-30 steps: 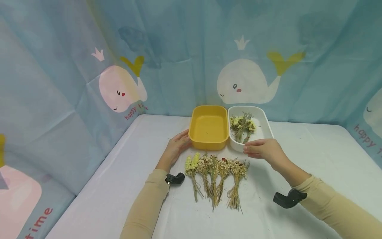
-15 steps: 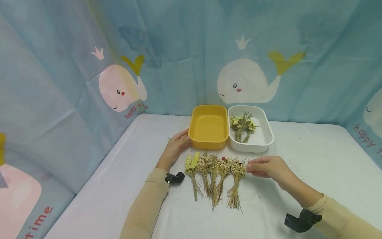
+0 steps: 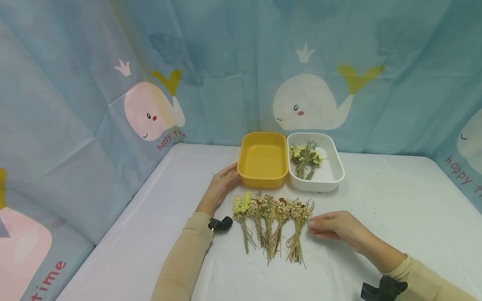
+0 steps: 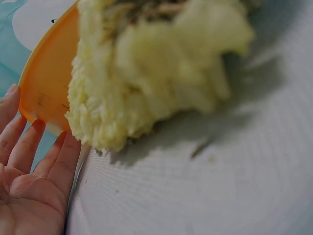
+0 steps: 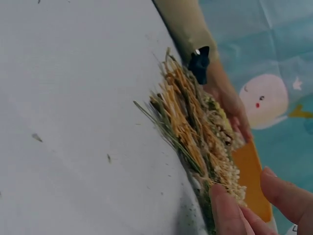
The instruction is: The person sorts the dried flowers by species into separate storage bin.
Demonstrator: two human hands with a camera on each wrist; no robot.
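Note:
My left hand (image 3: 221, 186) rests its straight fingers against the left wall of a yellow plastic container (image 3: 263, 182); the left wrist view shows the fingertips on its side. Several small bunches of dried flowers lie in a row before the containers, stems towards me. The leftmost bunch has yellow blooms (image 3: 242, 205), large and blurred in the left wrist view. At the right end lies a cream-flowered bunch (image 3: 300, 213) tied round its stems. My right hand (image 3: 340, 229) is just right of that bunch, fingertips near its stems. Thumb and fingers stand apart in the right wrist view.
A white container (image 3: 331, 173) stands against the yellow one's right side and holds yellow dried flowers with grey-green sprigs (image 3: 306, 159). The yellow container's inside shows bare. A blue whale-print curtain (image 3: 226, 100) hangs behind the white table (image 3: 388, 196), which carries scattered plant crumbs.
My right hand has drawn back from the white container's front rim towards me, down beside the rightmost bunch. My left hand and the containers have stayed put.

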